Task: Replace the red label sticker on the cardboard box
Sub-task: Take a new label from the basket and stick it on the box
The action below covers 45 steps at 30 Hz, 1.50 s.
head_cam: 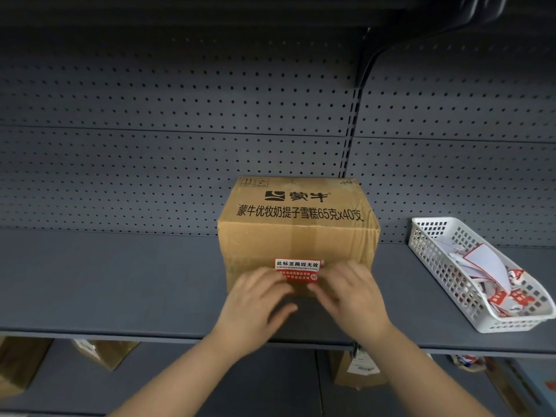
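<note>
A brown cardboard box (298,224) with black Chinese print stands on a grey metal shelf (120,281). A red and white label sticker (298,267) lies flat low on the box's front face. My left hand (255,299) has its fingertips at the sticker's lower left edge. My right hand (352,293) touches the sticker's right edge and lower right corner. Both hands are blurred, with fingers spread against the box front. The sticker's bottom strip is partly hidden by my fingers.
A white plastic mesh basket (445,284) holding several red and white stickers and backing papers sits on the shelf to the right. A perforated grey back panel (180,115) rises behind. More cardboard boxes (105,353) stand on the lower shelf.
</note>
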### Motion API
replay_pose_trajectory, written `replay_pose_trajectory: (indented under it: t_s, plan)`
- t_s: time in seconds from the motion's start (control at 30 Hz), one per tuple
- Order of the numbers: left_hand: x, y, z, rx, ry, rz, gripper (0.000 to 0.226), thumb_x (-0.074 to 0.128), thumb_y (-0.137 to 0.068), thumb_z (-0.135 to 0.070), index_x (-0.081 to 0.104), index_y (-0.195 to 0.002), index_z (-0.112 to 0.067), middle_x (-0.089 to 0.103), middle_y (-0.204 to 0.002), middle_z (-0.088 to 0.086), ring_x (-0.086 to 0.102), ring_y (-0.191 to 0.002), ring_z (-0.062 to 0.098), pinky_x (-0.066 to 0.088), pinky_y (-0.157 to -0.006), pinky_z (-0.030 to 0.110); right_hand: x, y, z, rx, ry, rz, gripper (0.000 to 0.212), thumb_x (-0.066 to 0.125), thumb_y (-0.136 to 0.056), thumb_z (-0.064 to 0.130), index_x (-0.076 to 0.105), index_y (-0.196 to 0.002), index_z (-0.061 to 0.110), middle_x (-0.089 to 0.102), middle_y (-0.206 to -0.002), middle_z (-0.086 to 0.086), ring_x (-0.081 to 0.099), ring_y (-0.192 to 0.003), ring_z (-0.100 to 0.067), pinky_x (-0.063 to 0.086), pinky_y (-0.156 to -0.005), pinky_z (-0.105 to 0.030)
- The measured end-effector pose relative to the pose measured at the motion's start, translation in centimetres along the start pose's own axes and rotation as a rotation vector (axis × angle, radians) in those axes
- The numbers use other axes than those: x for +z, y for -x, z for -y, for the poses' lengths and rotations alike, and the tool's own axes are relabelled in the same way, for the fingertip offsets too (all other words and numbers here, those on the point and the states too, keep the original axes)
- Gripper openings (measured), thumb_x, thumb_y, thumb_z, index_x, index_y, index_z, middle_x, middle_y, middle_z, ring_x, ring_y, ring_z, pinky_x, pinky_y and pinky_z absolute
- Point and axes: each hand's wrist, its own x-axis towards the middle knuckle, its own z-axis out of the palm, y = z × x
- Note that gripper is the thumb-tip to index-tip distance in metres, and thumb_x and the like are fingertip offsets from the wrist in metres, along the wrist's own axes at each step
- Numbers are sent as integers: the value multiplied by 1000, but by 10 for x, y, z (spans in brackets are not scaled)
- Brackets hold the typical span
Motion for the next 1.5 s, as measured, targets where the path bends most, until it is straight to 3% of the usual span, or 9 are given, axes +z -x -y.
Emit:
replay_pose_trajectory:
  t_s: [0.1,0.2,0.3,0.63,0.93,1.1,1.23,1.37,1.5]
  plan:
    - [9,7,-2,122,-229,187,64,45,-93,-49,36,-144,-13,33,-154,8,22,-144,25,21,-114,46,9,11,0,-209,231,189,48,49,-92,38,49,-135,16,53,-141,-3,44,-132,-24,38,-101,-47]
    - [10,5,10,65,-361,346,83,33,-91,-62,9,-150,-9,9,-160,7,-1,-147,24,5,-116,46,15,15,-6,-200,374,396,63,36,-94,44,22,-149,18,23,-158,2,11,-147,-22,15,-114,-56]
    - [11,3,24,55,-383,439,87,26,-88,-68,6,-150,-10,9,-160,6,-1,-146,21,5,-116,44,17,18,-17,-189,450,498,66,31,-92,45,13,-151,18,15,-159,3,-2,-147,-22,2,-116,-57]
    - [-9,17,34,38,-405,488,81,26,-90,-63,14,-150,-10,16,-159,5,4,-145,19,4,-116,47,-9,28,-36,-135,490,481,65,33,-91,43,18,-150,20,22,-156,5,13,-144,-21,1,-116,-59]
    - [14,-1,6,85,-452,488,83,7,-89,-68,-17,-147,-14,-22,-156,2,-28,-141,18,-18,-113,46,16,15,-11,-195,485,572,67,42,-92,42,17,-149,17,8,-159,3,-3,-146,-19,-3,-116,-57]
    - [-2,11,34,59,-459,554,79,17,-90,-65,6,-150,-16,7,-159,-1,6,-146,19,-2,-116,50,-6,22,-39,-189,515,562,75,54,-87,39,17,-150,21,15,-157,7,10,-145,-20,1,-116,-56]
    - [-9,17,35,52,-426,570,79,22,-90,-65,18,-149,-14,18,-158,0,14,-144,20,2,-115,50,-10,27,-40,-175,513,552,73,49,-90,40,13,-150,20,14,-158,6,4,-145,-19,-3,-116,-56]
    - [1,18,17,48,-376,555,80,20,-91,-66,16,-150,-12,14,-159,4,6,-146,21,2,-115,51,1,32,-18,-212,446,564,70,44,-91,39,14,-150,18,15,-159,3,4,-146,-21,0,-116,-56]
    - [12,10,6,77,-404,551,81,10,-90,-68,-5,-149,-14,-14,-158,1,-19,-144,17,-17,-113,49,17,28,-4,-206,445,617,71,43,-92,41,9,-150,17,4,-159,2,-2,-147,-22,-11,-116,-55]
